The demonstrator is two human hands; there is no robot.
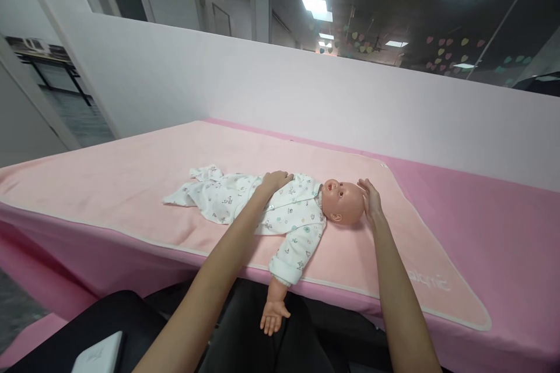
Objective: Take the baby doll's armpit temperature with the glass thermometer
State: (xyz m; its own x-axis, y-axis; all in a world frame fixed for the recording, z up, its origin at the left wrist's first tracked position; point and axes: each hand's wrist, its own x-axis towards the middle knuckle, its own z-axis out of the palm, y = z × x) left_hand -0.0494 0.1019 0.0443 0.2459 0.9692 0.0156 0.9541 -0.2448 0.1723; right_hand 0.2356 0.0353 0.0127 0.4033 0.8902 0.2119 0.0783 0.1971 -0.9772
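Note:
A baby doll (289,210) lies on its back across the peach blanket (109,172), head to the right and legs to the left. It wears a white printed top and trousers. One doll arm hangs over the table's near edge, palm up. My left hand (276,180) rests flat on the far side of the doll's belly, fingers stretched out. Against the crown of the bald head lies my right hand (371,198), its fingers extended and curving lightly along the head. Neither hand grips anything.
A pink cloth (503,215) covers the table under the blanket. Along the back stands a white partition (306,87) with glass above. A white flat box-like object (98,354) sits on a black seat at lower left. My legs are beneath the near edge.

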